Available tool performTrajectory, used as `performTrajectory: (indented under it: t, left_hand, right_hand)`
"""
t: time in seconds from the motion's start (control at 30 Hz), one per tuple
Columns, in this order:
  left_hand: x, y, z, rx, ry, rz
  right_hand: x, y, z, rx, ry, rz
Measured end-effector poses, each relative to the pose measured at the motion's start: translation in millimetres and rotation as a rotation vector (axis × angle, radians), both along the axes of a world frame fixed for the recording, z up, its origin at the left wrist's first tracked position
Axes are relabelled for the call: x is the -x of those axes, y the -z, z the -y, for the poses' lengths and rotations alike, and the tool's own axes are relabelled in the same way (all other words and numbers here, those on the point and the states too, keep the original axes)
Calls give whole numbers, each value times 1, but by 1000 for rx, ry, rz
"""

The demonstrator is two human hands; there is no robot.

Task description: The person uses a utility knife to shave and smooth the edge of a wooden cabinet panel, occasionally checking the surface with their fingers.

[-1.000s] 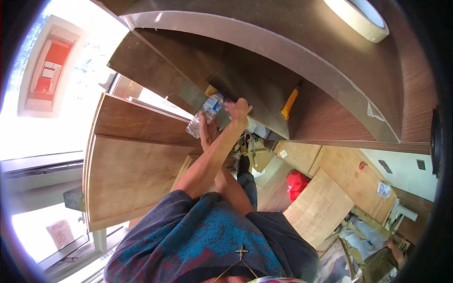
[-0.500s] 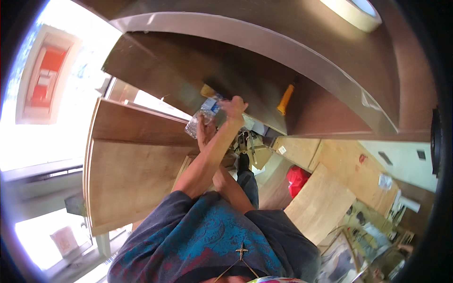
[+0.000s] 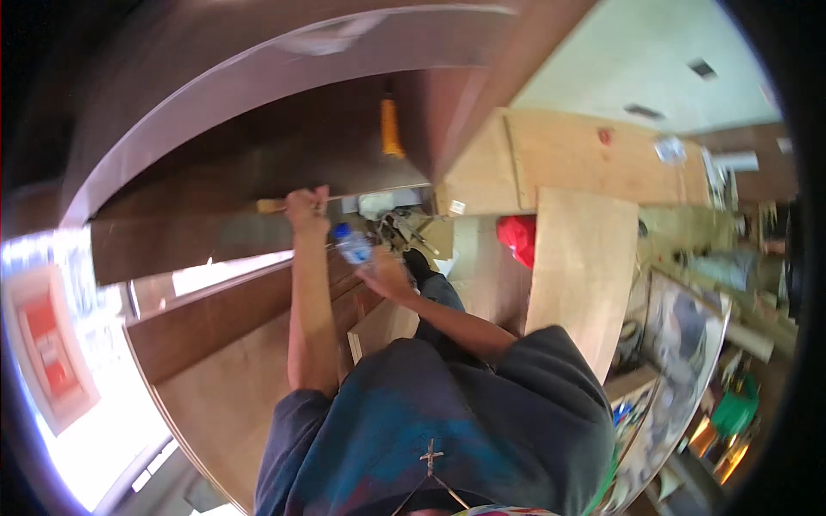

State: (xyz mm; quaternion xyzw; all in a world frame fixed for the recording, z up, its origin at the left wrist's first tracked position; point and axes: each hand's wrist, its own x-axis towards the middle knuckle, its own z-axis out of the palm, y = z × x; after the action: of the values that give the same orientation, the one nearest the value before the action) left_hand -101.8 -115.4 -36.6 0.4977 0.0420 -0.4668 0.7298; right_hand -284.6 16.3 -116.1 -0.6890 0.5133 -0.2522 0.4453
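Note:
My left hand (image 3: 307,211) is closed round what looks like a paintbrush (image 3: 271,206); its tan bristle end points left, along the dark brown cabinet panel. Most of its handle is hidden by my fingers. My right hand (image 3: 385,273), lower and closer to my body, grips a clear plastic bottle (image 3: 354,247) with a blue cap and a blue label. The bottle tilts up to the left, and some motion blur covers it. An orange-handled tool (image 3: 391,127) lies on the dark panel beyond my hands.
A pale plywood board (image 3: 576,267) leans at the right beside a red bag (image 3: 518,238). Tools (image 3: 400,225) lie in a heap beyond the bottle. Wooden panels (image 3: 228,361) stand at my left, near a bright window. A green object (image 3: 736,404) sits among clutter at far right.
The view has turned right. My forearms, crossed before, are now apart. The paintbrush has moved away from the bottle, to its left; the bottle is drawn nearer my body.

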Motion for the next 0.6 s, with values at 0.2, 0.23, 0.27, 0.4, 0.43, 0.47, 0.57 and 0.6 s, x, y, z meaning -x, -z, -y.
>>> performTrajectory:
  t: [0.2, 0.23, 0.27, 0.4, 0.43, 0.47, 0.57, 0.6]
  left_hand:
    - [6, -2, -10, -8, 0, 41]
    - [8, -4, -12, -7, -3, 38]
    - [7, -5, -13, -4, 1, 34]
    - [8, -13, -21, -19, -19, -19]
    - [8, -10, -24, -10, -12, -15]
    - [7, -4, -26, 3, 1, -8]
    - [10, -9, -24, 8, 11, -21]
    - [9, -10, -26, 0, -1, -34]
  right_hand:
    - [54, -112, 53, 75, 121, 191]
    - [48, -131, 68, 123, 123, 215]
    - [40, -148, 88, 173, 131, 240]
    - [-13, -159, 184, 326, 184, 255]
    - [-29, -169, 203, 412, 244, 280]
    - [-38, -153, 232, 414, 231, 156]
    - [-47, -111, 297, 381, 261, 89]
    - [-51, -105, 308, 356, 272, 115]
